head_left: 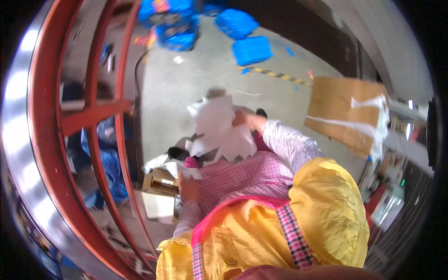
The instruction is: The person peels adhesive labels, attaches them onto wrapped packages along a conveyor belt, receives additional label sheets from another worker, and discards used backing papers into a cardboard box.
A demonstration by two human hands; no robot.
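One curved red steel frame fills the left side. One flat brown cardboard sheet with torn white strips stands at right. Four blue plastic crates lie on the grey floor beyond. One crumpled white paper sheet, ragged-edged, hangs mid-frame, gripped at its top by the right hand. The left hand pinches a small white scrap.

The paper is held up at centre by the right hand. The left hand is nearer, just right of the box. The rack stands left, the cardboard right, and the crates lie far on the floor.
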